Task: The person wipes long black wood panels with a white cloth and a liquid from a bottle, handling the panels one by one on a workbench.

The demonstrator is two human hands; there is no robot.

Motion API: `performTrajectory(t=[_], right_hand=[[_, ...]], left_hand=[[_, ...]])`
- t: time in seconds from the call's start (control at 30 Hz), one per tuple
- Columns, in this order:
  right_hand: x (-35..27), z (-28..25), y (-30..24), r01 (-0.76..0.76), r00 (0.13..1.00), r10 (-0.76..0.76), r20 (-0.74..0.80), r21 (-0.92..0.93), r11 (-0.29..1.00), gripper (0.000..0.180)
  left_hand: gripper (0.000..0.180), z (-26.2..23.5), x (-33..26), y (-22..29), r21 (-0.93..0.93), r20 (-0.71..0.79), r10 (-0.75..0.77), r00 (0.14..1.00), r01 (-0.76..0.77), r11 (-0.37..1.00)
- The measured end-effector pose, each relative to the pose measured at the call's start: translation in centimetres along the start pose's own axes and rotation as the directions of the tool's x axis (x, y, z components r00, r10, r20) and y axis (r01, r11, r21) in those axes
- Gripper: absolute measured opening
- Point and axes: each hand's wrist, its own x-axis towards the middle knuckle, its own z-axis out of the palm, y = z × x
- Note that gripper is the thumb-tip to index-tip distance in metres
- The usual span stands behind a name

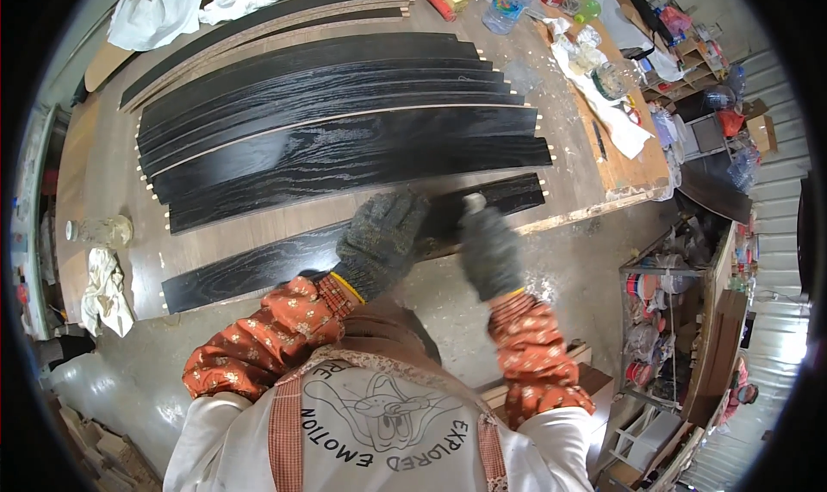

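Observation:
A narrow black wood-grain board [267, 265] lies along the near edge of the table, with small pegs at its ends. My left hand [381, 240], in a dark grey knitted glove, is closed over the middle of this board. My right hand [491, 249], gloved the same way, hovers by the board's right part and is smeared by motion. At its fingertips shows a small white wad [474, 202], its kind too blurred to tell. Farther back, several more black boards [345, 152] lie side by side, pegs sticking out of their ends.
A glass jar [102, 231] lies on its side at the left, near a crumpled white cloth [107, 289]. Bottles, rags and a glass jar [610, 80] crowd the far right of the table [575, 182]. A cluttered shelf rack [668, 320] stands to the right.

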Motion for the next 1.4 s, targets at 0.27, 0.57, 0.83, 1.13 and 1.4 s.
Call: performTrajectory(t=[0.27, 0.57, 0.83, 1.13, 1.4], right_hand=[[0.7, 1.3, 5.8, -0.177, 0.982, 0.187, 0.04, -0.185, 0.967, 0.016], [1.9, 1.1, 6.1, -0.169, 0.982, 0.182, 0.042, -0.222, 0.96, 0.022], [2.2, 1.3, 5.9, -0.246, 0.965, 0.251, 0.073, -0.078, 0.966, 0.02], [1.3, 1.0, 9.3, -0.261, 0.962, 0.269, 0.049, -0.129, 0.957, 0.017], [0.6, -3.3, 10.0, -0.63, 0.765, 0.55, 0.334, 0.211, 0.748, 0.025]], left_hand=[[0.059, 0.0, -0.1, 0.3, 0.022, -0.034, 0.006, 0.999, -0.005, 1.0], [0.058, 0.1, -0.3, 0.2, 0.054, -0.026, -0.018, 0.999, 0.02, 0.998], [0.056, 0.0, -0.4, 0.3, 0.113, -0.023, -0.018, 1.0, 0.02, 0.993], [0.058, -0.2, -0.3, 0.3, 0.117, -0.049, -0.007, 0.999, 0.012, 0.993], [0.057, 0.3, -0.2, 0.4, 0.132, -0.02, -0.027, 0.999, 0.029, 0.991]])
